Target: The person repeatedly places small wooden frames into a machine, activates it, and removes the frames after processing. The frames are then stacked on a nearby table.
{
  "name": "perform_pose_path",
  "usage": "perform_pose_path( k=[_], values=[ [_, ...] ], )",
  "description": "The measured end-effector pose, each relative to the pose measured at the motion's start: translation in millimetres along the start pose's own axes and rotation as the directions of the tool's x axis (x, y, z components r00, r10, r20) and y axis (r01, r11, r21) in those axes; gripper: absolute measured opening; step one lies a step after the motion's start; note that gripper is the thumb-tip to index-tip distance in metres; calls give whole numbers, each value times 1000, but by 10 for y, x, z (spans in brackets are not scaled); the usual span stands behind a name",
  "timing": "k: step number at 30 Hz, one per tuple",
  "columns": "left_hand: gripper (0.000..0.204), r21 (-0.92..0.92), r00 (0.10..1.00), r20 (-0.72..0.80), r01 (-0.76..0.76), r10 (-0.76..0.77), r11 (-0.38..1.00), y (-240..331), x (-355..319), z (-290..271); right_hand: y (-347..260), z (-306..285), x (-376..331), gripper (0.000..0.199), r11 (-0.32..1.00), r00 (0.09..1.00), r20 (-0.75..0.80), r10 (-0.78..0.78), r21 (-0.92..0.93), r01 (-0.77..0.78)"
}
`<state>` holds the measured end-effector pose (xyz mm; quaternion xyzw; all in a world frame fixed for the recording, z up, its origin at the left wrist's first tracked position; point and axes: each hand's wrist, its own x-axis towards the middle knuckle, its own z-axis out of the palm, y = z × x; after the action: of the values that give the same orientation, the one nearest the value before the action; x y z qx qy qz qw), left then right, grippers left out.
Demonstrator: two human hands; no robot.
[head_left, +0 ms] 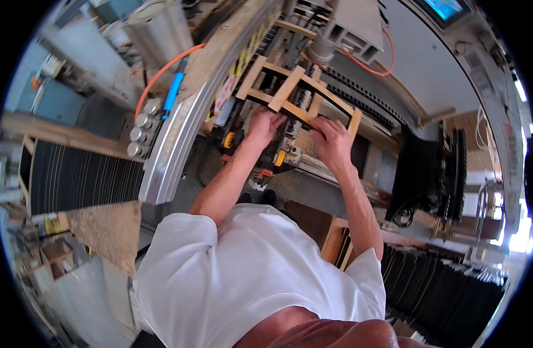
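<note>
A slatted wooden frame (286,89), with light crosspieces over dark-edged long rails, lies across the machine bed in front of me. My left hand (263,126) has its fingers curled at the near rail, by the middle crosspiece. Farther right on the same rail, my right hand (333,141) grips with thumb and fingers closed around its near edge. Below and between my hands runs a metal machine rail (289,136) with yellow-and-black fittings (279,158). The frame hides part of the bed, and the undersides of my fingers are out of sight.
A grey metal machine head (359,26) overhangs the far side, with an orange hose beside it. At left stand an aluminium beam (172,148), a blue-handled tool (174,93) and stacked black strips (81,177). More dark strips (440,290) are stacked at lower right.
</note>
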<state>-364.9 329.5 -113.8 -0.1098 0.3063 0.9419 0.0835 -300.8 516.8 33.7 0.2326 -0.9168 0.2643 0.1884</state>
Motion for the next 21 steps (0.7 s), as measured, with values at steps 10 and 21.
perform_pose_path(
  k=[10,21],
  values=[
    [20,-199,998,48,-29,39,980,-11,-271,-58,214,840,443,25,989,971,189,-145,48,138],
    [35,-4,983,-102,-155,154,988,29,-1588,-328,721,1254,1169,26,991,973,188,-132,59,123]
  ],
)
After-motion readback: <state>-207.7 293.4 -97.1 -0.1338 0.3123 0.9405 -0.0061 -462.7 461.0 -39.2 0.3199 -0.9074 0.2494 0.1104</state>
